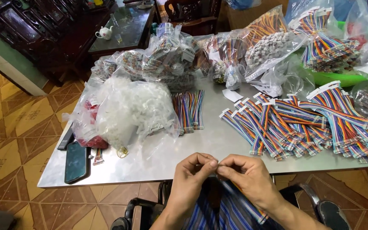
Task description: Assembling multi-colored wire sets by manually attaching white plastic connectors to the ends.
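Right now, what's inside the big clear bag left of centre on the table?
The clear bag is stuffed with small white plastic pieces, too small to identify. A second bag with red parts sits against its left side. The bag hides the table underneath.

I see a flat, multicoloured striped ribbon cable [218, 208] — pinched at its top end between both hands' fingertips, hanging down over the lap, below the metal table edge.

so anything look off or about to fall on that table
Yes: the black phone lies at the table's front left corner, its end jutting past the edge. A dark flat object beside it also overhangs the left edge. The ribbon cables lie loosely heaped.
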